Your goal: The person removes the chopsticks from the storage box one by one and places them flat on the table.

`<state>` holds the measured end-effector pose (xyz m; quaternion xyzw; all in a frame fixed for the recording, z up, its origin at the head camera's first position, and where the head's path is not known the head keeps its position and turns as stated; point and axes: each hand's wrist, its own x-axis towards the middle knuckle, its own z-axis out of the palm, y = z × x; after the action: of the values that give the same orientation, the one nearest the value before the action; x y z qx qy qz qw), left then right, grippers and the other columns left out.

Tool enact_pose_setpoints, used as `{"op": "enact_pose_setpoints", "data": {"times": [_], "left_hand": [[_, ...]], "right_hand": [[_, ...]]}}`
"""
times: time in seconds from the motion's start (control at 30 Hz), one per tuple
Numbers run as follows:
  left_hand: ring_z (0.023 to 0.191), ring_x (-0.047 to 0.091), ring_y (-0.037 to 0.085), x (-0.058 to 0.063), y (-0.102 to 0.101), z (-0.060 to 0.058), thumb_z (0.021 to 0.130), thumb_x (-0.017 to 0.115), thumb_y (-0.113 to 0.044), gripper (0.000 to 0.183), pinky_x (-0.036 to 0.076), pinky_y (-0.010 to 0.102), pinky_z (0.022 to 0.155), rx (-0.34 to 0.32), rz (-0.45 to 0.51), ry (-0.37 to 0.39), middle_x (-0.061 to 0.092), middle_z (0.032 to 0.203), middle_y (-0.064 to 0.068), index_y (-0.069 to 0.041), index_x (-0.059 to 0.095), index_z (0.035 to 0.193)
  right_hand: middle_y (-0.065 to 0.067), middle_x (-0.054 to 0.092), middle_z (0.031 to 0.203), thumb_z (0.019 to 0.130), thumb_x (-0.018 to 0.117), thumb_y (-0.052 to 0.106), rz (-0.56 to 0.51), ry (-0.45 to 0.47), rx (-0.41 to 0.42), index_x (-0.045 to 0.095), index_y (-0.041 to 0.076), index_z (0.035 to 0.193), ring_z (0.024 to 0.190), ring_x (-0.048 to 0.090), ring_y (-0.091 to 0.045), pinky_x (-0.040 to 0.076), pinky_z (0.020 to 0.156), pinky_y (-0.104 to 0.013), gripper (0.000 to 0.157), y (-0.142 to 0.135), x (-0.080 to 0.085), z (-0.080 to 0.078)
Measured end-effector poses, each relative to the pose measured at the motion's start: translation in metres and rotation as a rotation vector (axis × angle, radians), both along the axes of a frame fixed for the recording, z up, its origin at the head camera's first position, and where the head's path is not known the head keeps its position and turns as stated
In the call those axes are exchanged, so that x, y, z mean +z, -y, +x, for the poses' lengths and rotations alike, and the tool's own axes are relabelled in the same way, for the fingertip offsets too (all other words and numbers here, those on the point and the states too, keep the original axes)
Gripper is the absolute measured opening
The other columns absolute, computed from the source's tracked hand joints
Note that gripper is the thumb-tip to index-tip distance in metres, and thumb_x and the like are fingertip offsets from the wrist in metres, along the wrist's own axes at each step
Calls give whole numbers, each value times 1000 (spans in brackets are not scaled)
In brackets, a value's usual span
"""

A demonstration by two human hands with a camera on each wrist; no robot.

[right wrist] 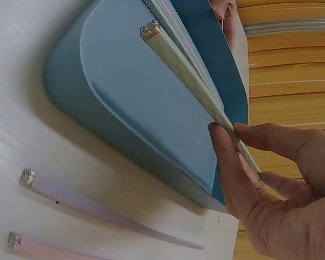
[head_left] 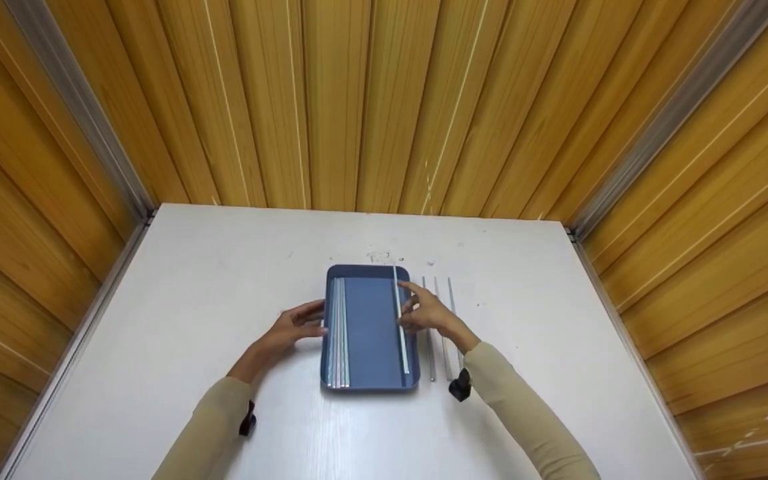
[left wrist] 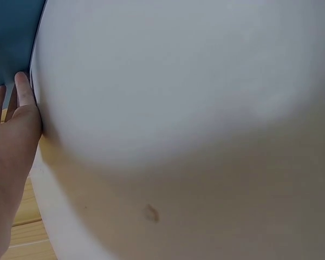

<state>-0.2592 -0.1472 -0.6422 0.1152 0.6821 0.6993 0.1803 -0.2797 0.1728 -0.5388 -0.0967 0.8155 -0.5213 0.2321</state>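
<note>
My right hand [head_left: 426,312] pinches a pale green chopstick [right wrist: 179,62] between thumb and fingers, above the right side of a blue rectangular tray [head_left: 372,327]. The chopstick's square, silvery end points toward my body, and its thin end reaches past the tray's far rim in the head view. Several pastel chopsticks [head_left: 339,340] lie side by side along the tray's left wall. My left hand [head_left: 287,329] rests against the outside of that wall, thumb and fingers extended and spread along it.
To the right of the tray, three chopsticks lie on the white table [head_left: 257,253], among them a lilac one [right wrist: 86,200] and a pink one [right wrist: 49,249]. Wood-patterned panels [head_left: 331,107] enclose the table at the back and sides.
</note>
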Motion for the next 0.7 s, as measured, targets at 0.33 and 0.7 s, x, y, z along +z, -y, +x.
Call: {"op": "enact_pose_setpoints", "data": {"times": [0.33, 0.7], "left_hand": [[134, 42, 31, 1, 1, 2, 85, 72, -12, 69, 39, 38, 108, -3, 2, 2, 46, 143, 15, -10, 38, 145], [134, 40, 32, 1, 1, 1, 86, 71, -14, 70, 42, 37, 106, -24, -13, -23, 45, 143, 16, -9, 35, 146]], "right_hand": [[-27, 53, 102, 78, 65, -16, 3, 3, -60, 27, 4, 148, 75, 66, -24, 59, 70, -43, 83, -38, 12, -7], [-23, 52, 101, 80, 64, -14, 91, 65, -139, 24, 2, 148, 79, 65, -24, 58, 73, -44, 81, -98, 10, -6]]}}
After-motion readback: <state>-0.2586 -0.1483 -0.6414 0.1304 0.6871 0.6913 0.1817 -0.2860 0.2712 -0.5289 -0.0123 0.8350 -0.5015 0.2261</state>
